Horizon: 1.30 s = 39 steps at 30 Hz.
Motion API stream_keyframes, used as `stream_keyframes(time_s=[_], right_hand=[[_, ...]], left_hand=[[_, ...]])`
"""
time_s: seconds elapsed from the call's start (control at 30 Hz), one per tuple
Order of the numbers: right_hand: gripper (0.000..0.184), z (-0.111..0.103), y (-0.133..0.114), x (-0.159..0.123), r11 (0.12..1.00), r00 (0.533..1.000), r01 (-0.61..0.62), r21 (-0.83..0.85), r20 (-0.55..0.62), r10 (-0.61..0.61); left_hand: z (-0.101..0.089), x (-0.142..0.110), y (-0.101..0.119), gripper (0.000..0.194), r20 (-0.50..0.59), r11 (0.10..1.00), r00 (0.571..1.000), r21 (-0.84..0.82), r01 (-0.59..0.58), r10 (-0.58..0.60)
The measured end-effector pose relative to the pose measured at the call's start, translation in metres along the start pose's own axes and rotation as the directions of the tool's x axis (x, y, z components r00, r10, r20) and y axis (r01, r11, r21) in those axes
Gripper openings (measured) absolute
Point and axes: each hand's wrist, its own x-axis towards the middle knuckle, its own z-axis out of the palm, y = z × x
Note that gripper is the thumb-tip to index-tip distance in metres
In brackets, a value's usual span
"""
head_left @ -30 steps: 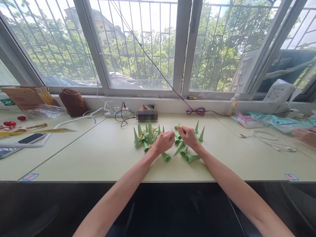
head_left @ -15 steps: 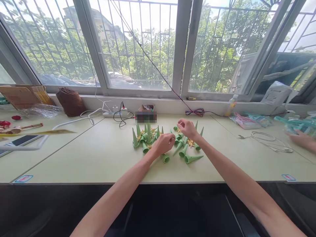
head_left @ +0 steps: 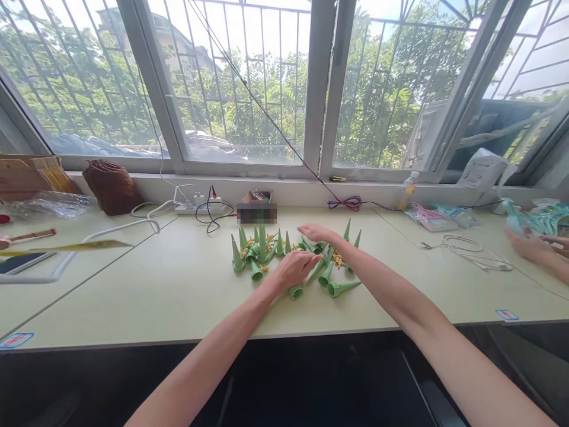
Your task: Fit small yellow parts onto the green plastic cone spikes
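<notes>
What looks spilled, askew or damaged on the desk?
Several green cones lie on their sides while others stand upright, and small yellow pieces are scattered among them. Can't tell whether that's accidental. No visible damage.

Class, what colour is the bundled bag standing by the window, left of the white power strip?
Brown bundled bag: dark reddish-brown, best seen in the head view.

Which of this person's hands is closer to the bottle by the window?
Right. The right hand is over the green cones, left of the bottle; the left hand is nearer the table's front edge.
</notes>
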Motion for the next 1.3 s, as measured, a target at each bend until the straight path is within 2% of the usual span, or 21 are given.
stream_keyframes(time_s=[0.13, 0.3, 0.43, 0.6, 0.93, 1.13, 1.3], right_hand=[[0.040, 0.003, -0.010, -0.007, 0.999, 0.997, 0.036, -0.009, 0.075, -0.035], [0.037, 0.001, -0.016, -0.018, 0.994, 0.990, 0.104, 0.025, 0.097, -0.106], [0.033, -0.001, -0.013, -0.021, 0.993, 0.987, 0.109, 0.047, 0.112, -0.113], [0.040, -0.003, -0.013, -0.023, 0.992, 0.978, 0.119, 0.047, 0.169, -0.125], [0.050, -0.001, -0.029, -0.010, 0.988, 0.980, 0.155, -0.008, 0.125, -0.152], [0.045, 0.003, -0.027, 0.000, 0.991, 0.976, 0.127, -0.036, 0.183, -0.119], [0.035, 0.003, -0.032, -0.004, 0.992, 0.984, 0.126, 0.002, 0.129, -0.126]], left_hand=[[0.005, 0.001, -0.003, 0.051, -0.011, 0.999, 0.999, -0.019, 0.047, -0.047], [0.008, 0.001, -0.003, 0.050, -0.002, 0.998, 0.998, -0.012, 0.069, -0.069], [0.011, 0.001, -0.006, 0.048, 0.004, 0.996, 0.996, 0.010, 0.088, -0.088], [0.012, 0.002, -0.008, 0.044, -0.015, 0.995, 0.996, 0.047, 0.087, -0.086], [0.011, 0.000, -0.010, 0.043, 0.021, 0.994, 0.995, 0.056, 0.097, -0.099], [0.008, 0.002, -0.006, 0.039, 0.047, 0.989, 0.991, 0.076, 0.124, -0.128], [0.007, 0.001, -0.003, 0.037, 0.071, 0.984, 0.985, 0.097, 0.150, -0.157]])
